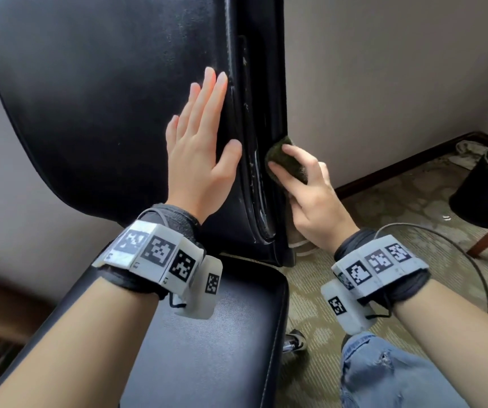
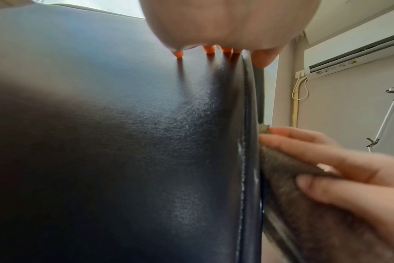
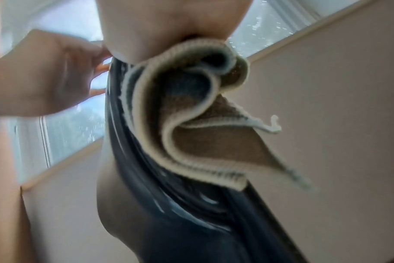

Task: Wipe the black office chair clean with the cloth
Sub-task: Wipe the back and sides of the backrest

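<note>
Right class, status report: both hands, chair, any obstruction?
Left hand flat on chair back. Right hand grips cloth against the side edge. Nothing blocking.

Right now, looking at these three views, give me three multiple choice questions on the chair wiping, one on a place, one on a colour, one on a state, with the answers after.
1. Where does the cloth touch the chair?
A. the side edge of the backrest
B. the middle of the seat
C. the wheels

2. What colour is the waste bin on the floor?
A. white
B. black
C. red

3. How does the left hand lie?
A. curled round the cloth
B. in a fist, off the chair
C. flat, fingers straight, on the backrest

Answers: 1 A, the right hand holds the cloth to the backrest's right edge. 2 B, the bin by the wall is black. 3 C, head and left wrist views show straight fingers on the leather.
</note>
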{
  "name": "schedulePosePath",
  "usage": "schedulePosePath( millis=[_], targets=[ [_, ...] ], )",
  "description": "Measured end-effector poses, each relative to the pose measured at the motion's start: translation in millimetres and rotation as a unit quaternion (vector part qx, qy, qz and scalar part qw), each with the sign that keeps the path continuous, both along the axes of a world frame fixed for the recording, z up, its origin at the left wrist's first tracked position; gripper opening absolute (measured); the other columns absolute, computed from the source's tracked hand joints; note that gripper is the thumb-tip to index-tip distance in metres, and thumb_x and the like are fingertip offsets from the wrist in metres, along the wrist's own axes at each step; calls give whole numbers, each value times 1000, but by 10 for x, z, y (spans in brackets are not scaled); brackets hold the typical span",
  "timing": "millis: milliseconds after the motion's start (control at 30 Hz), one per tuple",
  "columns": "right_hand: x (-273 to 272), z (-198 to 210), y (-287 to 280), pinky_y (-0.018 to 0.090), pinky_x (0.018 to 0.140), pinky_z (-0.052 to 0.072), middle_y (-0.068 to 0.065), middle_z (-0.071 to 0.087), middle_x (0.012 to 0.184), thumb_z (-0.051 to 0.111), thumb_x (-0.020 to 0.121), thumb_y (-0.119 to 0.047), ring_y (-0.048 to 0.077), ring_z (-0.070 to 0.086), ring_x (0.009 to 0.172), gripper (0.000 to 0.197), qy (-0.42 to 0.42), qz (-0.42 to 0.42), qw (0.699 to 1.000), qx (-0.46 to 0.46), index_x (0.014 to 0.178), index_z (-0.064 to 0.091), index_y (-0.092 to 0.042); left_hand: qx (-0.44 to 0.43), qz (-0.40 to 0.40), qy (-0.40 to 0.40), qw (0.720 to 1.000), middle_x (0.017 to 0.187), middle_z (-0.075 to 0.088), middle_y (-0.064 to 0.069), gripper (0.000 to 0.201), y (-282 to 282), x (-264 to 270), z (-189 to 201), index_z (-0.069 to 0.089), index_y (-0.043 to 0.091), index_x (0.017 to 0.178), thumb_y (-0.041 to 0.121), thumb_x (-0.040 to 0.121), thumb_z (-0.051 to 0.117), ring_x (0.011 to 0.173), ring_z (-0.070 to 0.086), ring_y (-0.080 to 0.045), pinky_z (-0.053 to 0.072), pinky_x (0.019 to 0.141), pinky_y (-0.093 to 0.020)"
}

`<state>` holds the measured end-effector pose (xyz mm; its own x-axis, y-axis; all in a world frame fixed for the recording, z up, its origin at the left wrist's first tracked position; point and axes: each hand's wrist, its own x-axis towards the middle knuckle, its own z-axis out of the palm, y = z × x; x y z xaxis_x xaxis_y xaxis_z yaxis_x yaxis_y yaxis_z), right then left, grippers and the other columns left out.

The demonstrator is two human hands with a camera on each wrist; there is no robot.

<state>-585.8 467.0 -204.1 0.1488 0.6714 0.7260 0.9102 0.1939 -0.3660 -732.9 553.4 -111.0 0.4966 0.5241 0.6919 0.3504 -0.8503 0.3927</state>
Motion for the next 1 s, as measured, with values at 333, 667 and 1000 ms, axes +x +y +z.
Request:
schedulePosePath(
  millis=[333, 667, 1000],
  targets=[
    [-75, 780, 195, 9, 108, 10, 31, 35, 135, 53, 76, 7, 43, 42, 119, 49, -43, -36, 991, 118, 124, 55, 1, 15, 6, -2, 1000, 155, 20, -4, 71, -1, 19, -28, 21, 21, 146, 25, 78, 42, 143, 13, -22, 15, 112, -55],
    [-180, 531, 199, 24, 91, 27, 20, 40, 130, 48, 74, -6, 36, 42, 99, 58, 76, -96, 992, 33, 130, 55, -20, -10, -7, 4, 1000, 156, 17, -2, 70, -6, 3, 18, 22, 20, 147, 29, 79, 39, 144, 10, -21, 12, 114, -54],
    [-155, 238, 71, 47, 80, 50, 20, 41, 129, 45, 73, -6, 38, 46, 100, 60, 70, -72, 994, -38, 130, 54, -22, -16, 8, 15, 1000, 156, 15, 1, 72, -8, 17, 31, 20, 21, 148, 26, 79, 40, 144, 8, -18, 10, 115, -52]
  ],
)
